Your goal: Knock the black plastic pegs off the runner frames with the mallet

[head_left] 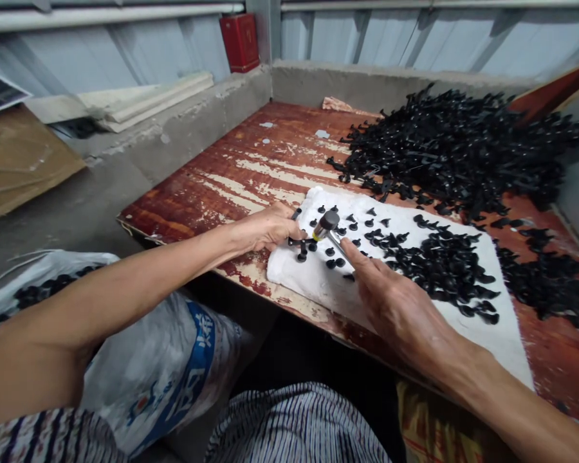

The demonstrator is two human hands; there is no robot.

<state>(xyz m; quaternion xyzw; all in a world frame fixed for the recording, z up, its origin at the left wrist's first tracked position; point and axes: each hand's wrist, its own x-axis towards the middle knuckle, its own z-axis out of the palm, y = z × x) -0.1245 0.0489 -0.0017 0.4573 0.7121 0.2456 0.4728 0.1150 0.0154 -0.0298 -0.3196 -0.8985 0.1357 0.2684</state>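
Note:
In my right hand [390, 292] is a small mallet [327, 225] with a dark head and a metal handle. Its head hangs over the left part of a white cloth [313, 290]. My left hand [277, 226] is closed on a black part, a piece of which [296, 243] sticks out by the fingertips close to the mallet head. The exact shape of that part is mostly hidden by the fingers. Several small black parts with round discs [340, 262] lie loose around both hands. A denser heap of black parts [446, 267] covers the cloth's right side.
A large pile of black parts [458, 148] fills the table's back right. The worn reddish table [197, 183] meets a low concrete ledge. Below left stands a white sack [159, 360] beside an open bag of black pieces [48, 289]. A red tin [240, 42] sits in the corner.

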